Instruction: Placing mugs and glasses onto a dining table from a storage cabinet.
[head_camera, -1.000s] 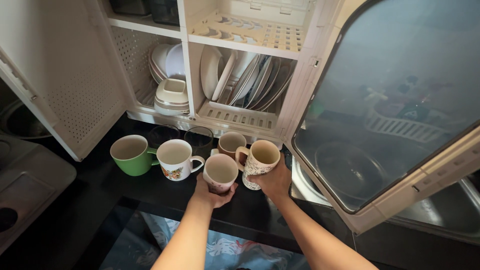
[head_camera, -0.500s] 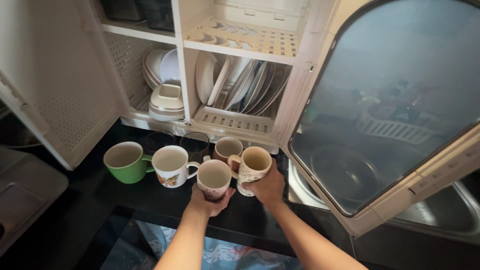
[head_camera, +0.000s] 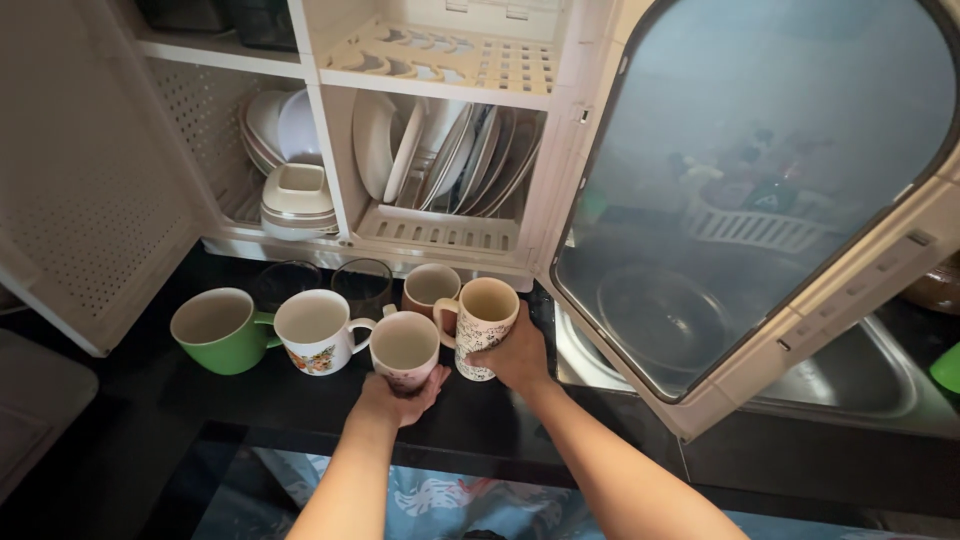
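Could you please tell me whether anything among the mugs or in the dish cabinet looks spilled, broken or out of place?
Nothing stands out. The left hand holds a pink mug and the right hand a patterned mug, both upright; no spill shows.

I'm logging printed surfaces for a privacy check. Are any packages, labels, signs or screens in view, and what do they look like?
No packages, labels, signs or screens show.
Nearest to print: flower-patterned white mug, on the counter left of the hands.
Cream mug with dark speckled pattern, in the right hand.
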